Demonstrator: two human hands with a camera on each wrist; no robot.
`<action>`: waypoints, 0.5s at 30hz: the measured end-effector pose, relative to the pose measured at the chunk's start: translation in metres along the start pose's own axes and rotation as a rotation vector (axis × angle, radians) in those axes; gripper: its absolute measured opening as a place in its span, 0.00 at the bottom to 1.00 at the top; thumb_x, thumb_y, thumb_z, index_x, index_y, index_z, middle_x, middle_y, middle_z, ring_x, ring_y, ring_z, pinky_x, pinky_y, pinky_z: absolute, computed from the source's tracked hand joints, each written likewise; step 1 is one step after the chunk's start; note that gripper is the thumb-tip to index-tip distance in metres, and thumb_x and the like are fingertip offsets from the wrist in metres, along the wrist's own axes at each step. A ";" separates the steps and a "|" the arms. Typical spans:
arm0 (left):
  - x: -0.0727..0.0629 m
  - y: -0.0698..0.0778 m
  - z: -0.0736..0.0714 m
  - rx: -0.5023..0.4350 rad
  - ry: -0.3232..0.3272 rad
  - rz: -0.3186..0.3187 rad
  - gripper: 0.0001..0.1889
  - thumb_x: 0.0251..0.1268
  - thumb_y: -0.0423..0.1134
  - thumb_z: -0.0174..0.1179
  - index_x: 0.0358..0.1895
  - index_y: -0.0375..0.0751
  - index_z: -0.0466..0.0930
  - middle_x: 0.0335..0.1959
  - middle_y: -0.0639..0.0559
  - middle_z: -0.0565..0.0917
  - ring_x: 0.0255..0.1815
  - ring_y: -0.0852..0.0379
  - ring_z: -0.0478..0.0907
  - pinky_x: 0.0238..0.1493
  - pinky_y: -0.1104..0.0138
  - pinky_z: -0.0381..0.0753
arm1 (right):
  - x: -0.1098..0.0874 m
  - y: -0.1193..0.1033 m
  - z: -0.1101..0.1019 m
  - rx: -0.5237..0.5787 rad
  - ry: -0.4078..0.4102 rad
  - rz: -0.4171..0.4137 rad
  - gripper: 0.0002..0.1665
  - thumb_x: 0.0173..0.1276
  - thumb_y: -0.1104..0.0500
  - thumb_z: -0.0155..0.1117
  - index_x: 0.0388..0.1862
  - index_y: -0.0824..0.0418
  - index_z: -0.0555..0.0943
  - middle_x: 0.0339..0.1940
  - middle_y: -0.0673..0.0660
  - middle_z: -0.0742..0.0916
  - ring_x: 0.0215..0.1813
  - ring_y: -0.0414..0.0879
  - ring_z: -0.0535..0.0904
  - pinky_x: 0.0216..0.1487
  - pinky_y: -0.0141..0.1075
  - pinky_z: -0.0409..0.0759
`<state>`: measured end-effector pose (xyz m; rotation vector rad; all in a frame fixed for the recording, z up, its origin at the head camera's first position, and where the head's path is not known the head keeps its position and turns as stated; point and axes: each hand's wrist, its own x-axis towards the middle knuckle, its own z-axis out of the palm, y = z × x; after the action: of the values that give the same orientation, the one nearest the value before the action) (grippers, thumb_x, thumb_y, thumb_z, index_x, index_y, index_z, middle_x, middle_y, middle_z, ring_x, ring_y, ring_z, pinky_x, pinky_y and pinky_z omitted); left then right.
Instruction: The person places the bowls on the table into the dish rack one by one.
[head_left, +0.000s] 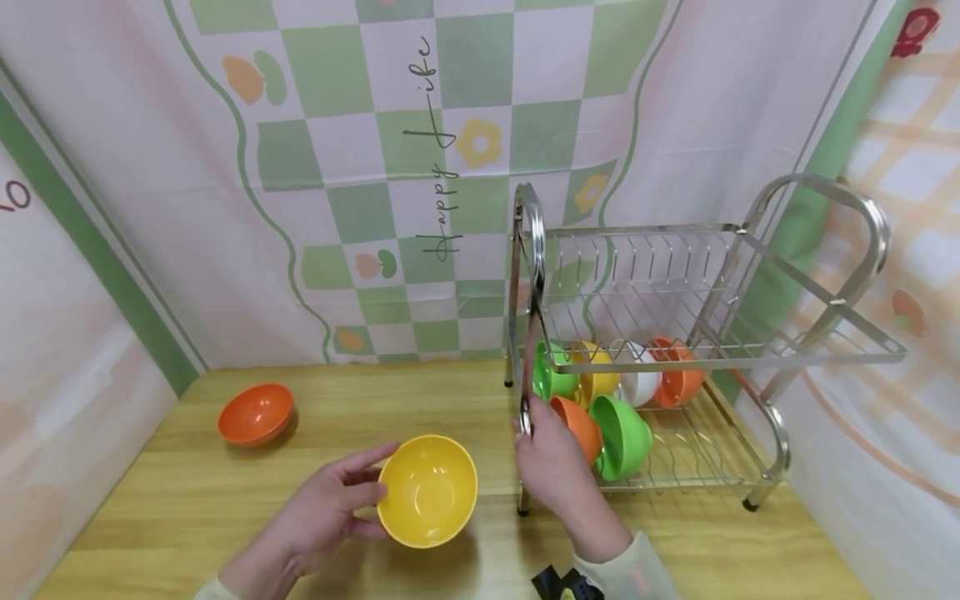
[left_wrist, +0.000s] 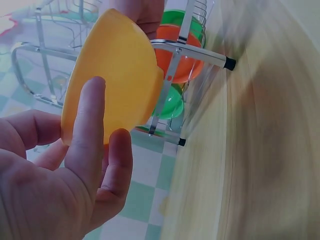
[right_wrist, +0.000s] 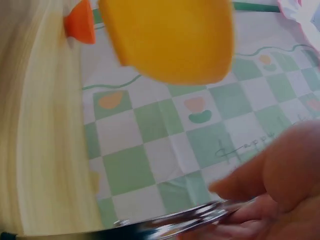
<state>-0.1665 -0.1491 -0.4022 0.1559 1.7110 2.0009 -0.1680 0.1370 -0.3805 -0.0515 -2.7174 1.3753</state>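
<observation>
A yellow bowl [head_left: 427,492] is held above the table by my left hand [head_left: 324,512], thumb and fingers pinching its left rim. In the left wrist view the bowl [left_wrist: 115,70] is seen from the side, fingers of the left hand [left_wrist: 65,175] against it. My right hand [head_left: 553,457] grips the front left upright of a two-tier metal dish rack [head_left: 536,250]. The right wrist view shows that hand [right_wrist: 280,190] around the shiny metal tube [right_wrist: 195,220]. On the lower tier, an orange bowl [head_left: 579,427] and a green bowl [head_left: 624,437] stand tilted near the right hand.
Behind them on the lower tier are a green bowl [head_left: 553,373], a yellow bowl [head_left: 598,373], a white bowl [head_left: 637,375] and an orange bowl [head_left: 678,375]. An orange bowl [head_left: 257,415] sits on the wooden table [head_left: 360,400] at left. A patterned curtain [head_left: 390,208] hangs behind.
</observation>
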 end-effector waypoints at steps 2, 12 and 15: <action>-0.001 -0.001 0.001 0.000 -0.001 -0.003 0.32 0.68 0.29 0.59 0.75 0.36 0.62 0.61 0.32 0.70 0.45 0.43 0.81 0.42 0.47 0.86 | -0.006 -0.004 -0.003 -0.023 -0.034 -0.002 0.36 0.75 0.61 0.56 0.77 0.68 0.57 0.72 0.67 0.69 0.65 0.63 0.71 0.60 0.58 0.76; -0.003 -0.001 0.007 -0.013 0.011 0.009 0.33 0.68 0.29 0.60 0.75 0.36 0.61 0.60 0.32 0.71 0.44 0.42 0.81 0.42 0.49 0.87 | -0.041 -0.025 -0.028 0.099 0.060 -0.060 0.23 0.67 0.57 0.69 0.61 0.54 0.80 0.54 0.50 0.83 0.53 0.48 0.80 0.54 0.45 0.83; -0.003 0.000 0.010 -0.018 0.011 0.017 0.34 0.67 0.29 0.60 0.76 0.36 0.61 0.61 0.32 0.71 0.44 0.42 0.81 0.42 0.49 0.87 | -0.044 -0.022 -0.031 0.323 -0.103 -0.043 0.25 0.66 0.56 0.71 0.62 0.56 0.79 0.54 0.53 0.84 0.53 0.50 0.81 0.52 0.41 0.83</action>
<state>-0.1601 -0.1417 -0.3990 0.1547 1.7038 2.0323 -0.1213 0.1454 -0.3478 0.1030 -2.5178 1.8300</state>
